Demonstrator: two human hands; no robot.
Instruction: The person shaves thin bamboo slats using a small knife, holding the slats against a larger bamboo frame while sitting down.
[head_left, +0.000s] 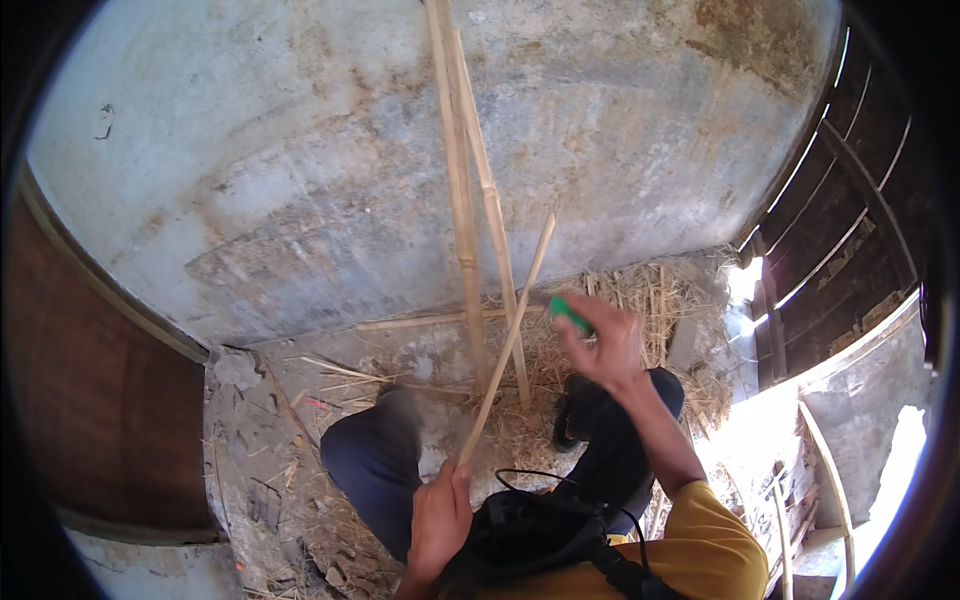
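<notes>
Left grip [440,510] is wrapped round the near end of a bamboo strip [510,345] — apparently to steady it — which slants above the floor [235,378] toward its far edge. Right grip [605,345] is closed on a small green object [573,316], too blurred to identify, just beside the strip. Behind, 2 longer strips [459,190] seem propped against the wall [330,170], probably for easy reach.

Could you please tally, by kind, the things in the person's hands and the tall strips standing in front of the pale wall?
Thin strip in the left hand: 1
Green item in the right hand, exact kind unclear: 1
Tall strips in front of the pale wall: 2
Total: 4
</notes>
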